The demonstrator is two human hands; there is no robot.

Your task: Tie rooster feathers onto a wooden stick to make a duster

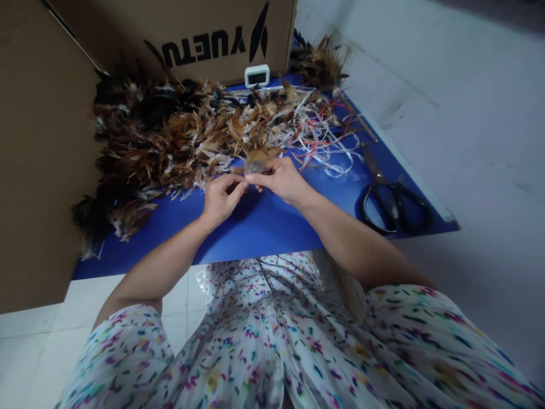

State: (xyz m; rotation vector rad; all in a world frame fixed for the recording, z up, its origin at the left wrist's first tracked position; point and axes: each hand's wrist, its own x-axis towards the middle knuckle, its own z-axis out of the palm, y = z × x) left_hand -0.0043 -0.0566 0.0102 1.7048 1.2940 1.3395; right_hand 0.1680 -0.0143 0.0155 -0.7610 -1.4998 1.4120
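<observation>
Head cam: R hand [281, 179] holds feather bunch [256, 163], L hand [223, 197] touching R.

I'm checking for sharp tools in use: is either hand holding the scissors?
No, the scissors lie on the blue table, apart from left hand and right hand.

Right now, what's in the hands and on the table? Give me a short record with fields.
Right hand: pinching a tuft
Left hand: fingertips at the right hand's; hold unclear
Table: blue
Feathers: brown and black, heaped
Strings: white and red, tangled
Scissors: at the right, black handles
Box: behind the feathers
</observation>
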